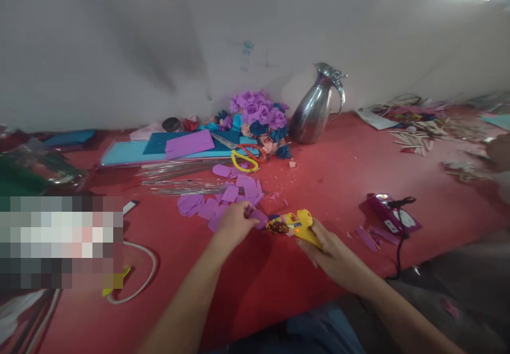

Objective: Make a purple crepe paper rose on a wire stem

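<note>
My right hand [329, 250] is wrapped round the handle of a yellow hot glue gun [305, 229], whose nozzle end is crusted with dark residue and points left. Between the fingers of my left hand [237, 224] is a purple paper piece [258, 218], held right at the gun's tip. Whether the tip touches the paper I cannot tell. Loose purple paper cutouts [207, 209] lie just beyond my left hand. Behind them rest scissors [245, 160] with one yellow and one red-orange handle loop.
Finished purple paper flowers [258, 110] are bunched by the wall, beside a steel jug [314, 107]. Thin wires [179, 187] lie behind the cutouts. A purple power socket box [388, 213] with a black cord stands at right. Wooden sticks [412, 139] are piled farther back.
</note>
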The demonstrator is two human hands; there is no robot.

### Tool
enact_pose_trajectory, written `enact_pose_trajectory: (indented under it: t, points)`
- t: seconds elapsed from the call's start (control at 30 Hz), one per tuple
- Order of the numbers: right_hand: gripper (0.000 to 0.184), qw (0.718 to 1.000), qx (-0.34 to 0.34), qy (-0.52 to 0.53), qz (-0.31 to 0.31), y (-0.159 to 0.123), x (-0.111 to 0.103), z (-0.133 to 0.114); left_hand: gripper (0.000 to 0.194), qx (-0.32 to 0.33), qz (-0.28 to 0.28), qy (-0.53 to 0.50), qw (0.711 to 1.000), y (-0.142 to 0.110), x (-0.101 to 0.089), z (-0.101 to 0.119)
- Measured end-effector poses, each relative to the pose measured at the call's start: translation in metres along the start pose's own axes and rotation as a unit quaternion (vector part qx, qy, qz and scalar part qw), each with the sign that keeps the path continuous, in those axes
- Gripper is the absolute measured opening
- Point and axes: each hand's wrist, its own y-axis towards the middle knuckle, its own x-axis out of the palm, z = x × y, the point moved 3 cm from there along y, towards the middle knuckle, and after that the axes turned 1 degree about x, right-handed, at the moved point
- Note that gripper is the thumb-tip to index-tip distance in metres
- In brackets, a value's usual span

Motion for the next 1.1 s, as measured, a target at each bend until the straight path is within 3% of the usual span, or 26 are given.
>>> enact_pose_trajectory:
  t: [0.5, 1.1]
  points:
    - [0.023, 1.000, -0.002, -0.003, 0.012, 0.004, -0.009, -0.003, 0.018, 0.003, -0.006, -0.009, 1.000, -0.003, -0.005, 0.007]
    - [0.023, 0.999, 0.000, 0.012, 0.041, 0.014, -0.014, 0.005, 0.017, 0.009, -0.007, -0.065, 0.998, -0.001, -0.001, -0.004]
